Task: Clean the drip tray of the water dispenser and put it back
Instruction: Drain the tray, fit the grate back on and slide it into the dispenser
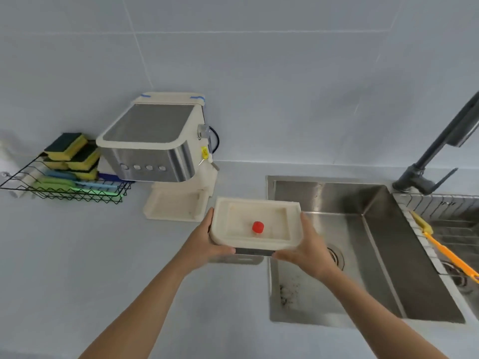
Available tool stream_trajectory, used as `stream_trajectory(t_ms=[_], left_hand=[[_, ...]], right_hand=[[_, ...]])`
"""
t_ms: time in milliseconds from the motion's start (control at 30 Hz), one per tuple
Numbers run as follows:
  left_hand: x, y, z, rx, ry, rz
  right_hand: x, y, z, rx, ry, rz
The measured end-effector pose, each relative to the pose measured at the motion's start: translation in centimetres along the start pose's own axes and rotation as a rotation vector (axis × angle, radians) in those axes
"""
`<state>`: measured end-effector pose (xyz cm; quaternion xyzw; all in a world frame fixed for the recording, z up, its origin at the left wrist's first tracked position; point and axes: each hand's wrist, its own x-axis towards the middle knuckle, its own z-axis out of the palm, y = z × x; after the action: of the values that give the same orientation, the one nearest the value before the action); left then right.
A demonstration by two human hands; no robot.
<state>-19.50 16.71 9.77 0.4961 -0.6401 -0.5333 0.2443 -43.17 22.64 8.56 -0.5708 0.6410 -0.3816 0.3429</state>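
Observation:
The cream drip tray (274, 215) is lifted above the counter, just left of the sink, with a red float (258, 226) standing in its basin. My left hand (207, 242) grips its left side and my right hand (307, 246) grips its right front corner. The water dispenser (150, 141), cream and steel, stands at the back left against the wall. Its bare cream base (176, 207) lies open in front of it. A grey metal piece (243, 260) lies on the counter under the tray, mostly hidden.
A steel sink (363, 244) with a drain fills the right, with a dark faucet (440, 151) behind it. An orange-handled brush (445, 251) rests on the sink divider. A black wire basket (64, 187) at the left holds several sponges (70, 149).

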Motion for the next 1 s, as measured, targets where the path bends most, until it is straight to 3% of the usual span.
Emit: stream_trajectory(t_ms=[367, 600, 1000], left_hand=[[-7.0, -8.0, -3.2, 0.088, -0.097, -0.067], [-9.4, -11.1, -2.2, 0.111, -0.064, -0.166], [-8.9, -12.2, -1.0, 0.164, -0.052, -0.192]], right_hand=[[-7.6, 0.7, 9.8, -0.024, -0.047, 0.136], [-9.6, 2.2, 11.1, -0.181, -0.171, 0.189], [-9.9, 3.0, 10.7, -0.348, -0.287, 0.218]])
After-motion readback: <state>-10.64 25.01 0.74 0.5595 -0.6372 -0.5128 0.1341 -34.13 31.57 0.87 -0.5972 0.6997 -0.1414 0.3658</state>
